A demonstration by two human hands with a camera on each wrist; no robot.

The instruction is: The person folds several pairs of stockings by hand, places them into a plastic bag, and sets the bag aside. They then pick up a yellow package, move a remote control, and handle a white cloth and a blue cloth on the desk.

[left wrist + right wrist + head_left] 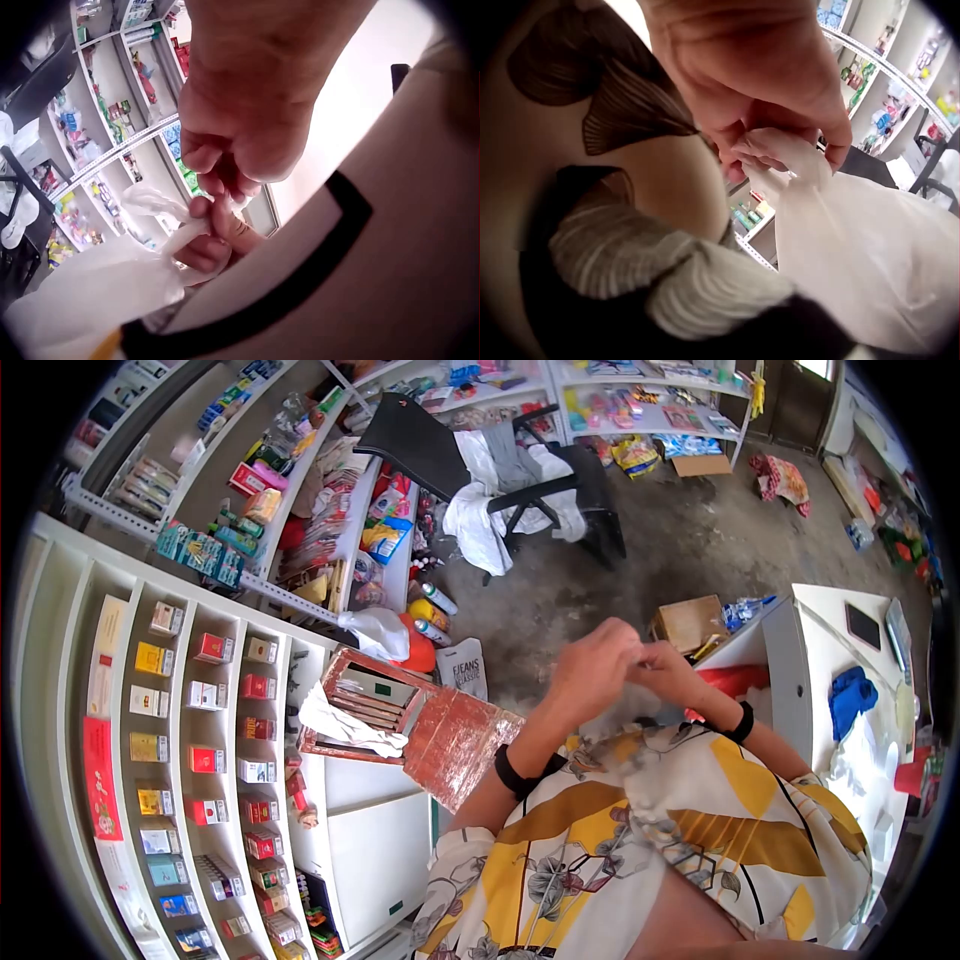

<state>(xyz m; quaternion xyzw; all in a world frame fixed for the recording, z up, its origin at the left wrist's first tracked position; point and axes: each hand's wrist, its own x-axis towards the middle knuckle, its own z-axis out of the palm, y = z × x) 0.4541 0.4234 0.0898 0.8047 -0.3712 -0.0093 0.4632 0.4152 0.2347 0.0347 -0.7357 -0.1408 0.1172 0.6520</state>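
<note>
My left hand (592, 665) and right hand (668, 670) meet fingertip to fingertip in front of my body in the head view. Between them is a thin white plastic bag (862, 255), its top twisted into a narrow neck. In the right wrist view, curled fingers of the right hand (772, 82) grip that neck, while the body of the bag hangs to the right. From the left wrist, the left hand (247, 127) shows bent fingers pinching at the bag's gathered top, close against the other hand's fingers. The pinched end is mostly hidden there.
A reddish wooden chair (465, 745) with a white cloth stands to my left, beside shelving (225, 735) with small boxes. Ahead is a black chair (420, 445) draped with white cloths. To the right are a cardboard box (690, 622) and a white counter (815, 660) carrying a phone (862, 626).
</note>
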